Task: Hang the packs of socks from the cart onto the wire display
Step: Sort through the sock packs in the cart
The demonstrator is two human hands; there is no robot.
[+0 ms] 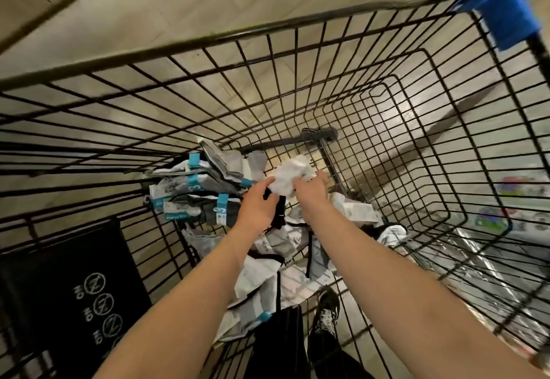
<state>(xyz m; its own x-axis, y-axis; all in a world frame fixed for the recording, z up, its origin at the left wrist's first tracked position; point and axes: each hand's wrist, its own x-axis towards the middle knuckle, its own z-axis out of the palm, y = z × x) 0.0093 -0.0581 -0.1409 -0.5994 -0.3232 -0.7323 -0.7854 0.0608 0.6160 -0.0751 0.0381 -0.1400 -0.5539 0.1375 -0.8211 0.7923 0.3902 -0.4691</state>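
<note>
Basically both reaching deep into the cart, left hand and right hand pinching one crumpled white sock pack just past the fingertips, other packs heaped left, display nowhere visible.

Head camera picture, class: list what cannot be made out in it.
- Wire display: out of frame.
- White item between both hands: crumpled and blurred, so its identity is unclear.
- Print on the sock packs: too small and blurred.
- Packs under the forearms: hidden.
- Left hand and right hand: grip unclear.
</note>
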